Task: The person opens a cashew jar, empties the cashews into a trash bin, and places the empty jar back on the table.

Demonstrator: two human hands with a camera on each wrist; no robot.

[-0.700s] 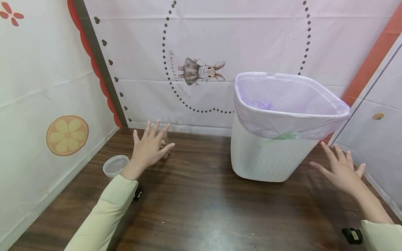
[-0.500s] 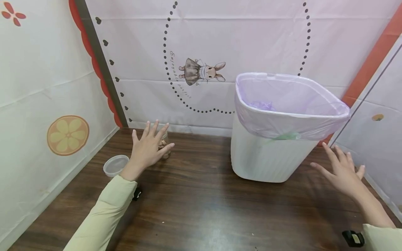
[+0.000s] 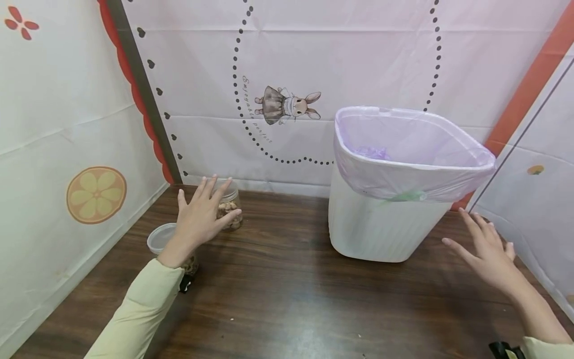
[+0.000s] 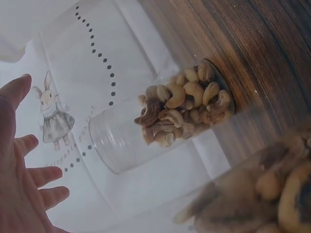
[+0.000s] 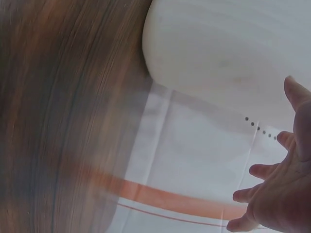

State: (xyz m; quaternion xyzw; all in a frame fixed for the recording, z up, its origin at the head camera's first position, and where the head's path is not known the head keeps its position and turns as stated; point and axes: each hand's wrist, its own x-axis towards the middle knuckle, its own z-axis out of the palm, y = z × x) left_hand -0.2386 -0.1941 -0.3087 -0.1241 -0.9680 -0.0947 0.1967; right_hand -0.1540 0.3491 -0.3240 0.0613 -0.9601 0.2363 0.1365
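My left hand (image 3: 197, 219) hovers with fingers spread, between two clear jars of nuts. The far jar (image 3: 233, 192) stands near the back wall, partly behind that hand; the left wrist view shows cashews (image 4: 187, 104) filling its lower part. The near jar (image 3: 158, 238) stands under my left wrist, mostly hidden by the forearm, and its nuts (image 4: 252, 194) loom blurred in the left wrist view. My right hand (image 3: 486, 252), fingers stretched out, hangs in the air right of a white bin (image 3: 376, 224), apart from it. Neither hand holds anything.
A pale purple bag (image 3: 403, 182) lines the bin, folded over its rim, with crumpled purple plastic (image 3: 372, 152) inside. Small crumbs lie on the dark wooden table (image 3: 278, 299). Printed white cloth (image 3: 287, 60) walls it in at the back and both sides.
My left hand has shifted left and slightly down, uncovering more of the far jar; nuts of the near jar now show by the wrist. My right hand has lowered slightly, fingers still spread.
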